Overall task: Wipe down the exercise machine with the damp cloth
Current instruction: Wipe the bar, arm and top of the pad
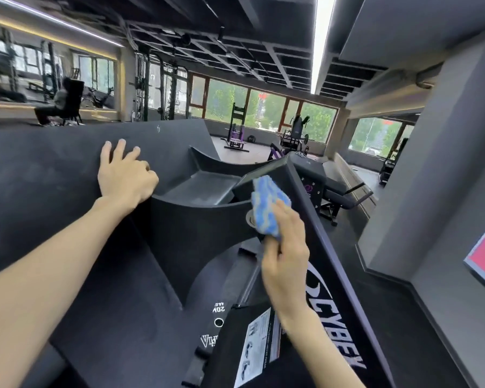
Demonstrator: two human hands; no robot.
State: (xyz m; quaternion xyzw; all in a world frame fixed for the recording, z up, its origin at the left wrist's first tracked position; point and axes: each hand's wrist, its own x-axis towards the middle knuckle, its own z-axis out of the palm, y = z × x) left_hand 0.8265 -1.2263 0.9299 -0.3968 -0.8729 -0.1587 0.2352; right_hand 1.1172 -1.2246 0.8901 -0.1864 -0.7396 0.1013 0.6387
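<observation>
Item: machine (339,275), black, "CYBEX" lettering on a sloping frame member running from centre toward 5 o'clock; instruction label (256,348) at 6 o'clock.

Item: cloth (268,208), blue and white, bunched, just right of centre. Pressed against the upper end of the frame member, probably so the wad bears firmly on the surface being wiped.

Item: right hand (286,259), at 4 o'clock of centre. Fingers (284,219) curled round the cloth's lower edge, pinching it; forearm enters from 5 o'clock.

Item: left hand (125,175), at 10 o'clock. Three fingertips laid flat on a black panel (53,169), the others curled over its edge; holds nothing. Likely a brace while leaning in.

Background: gym floor, windows, other equipment at 1 o'clock.
</observation>
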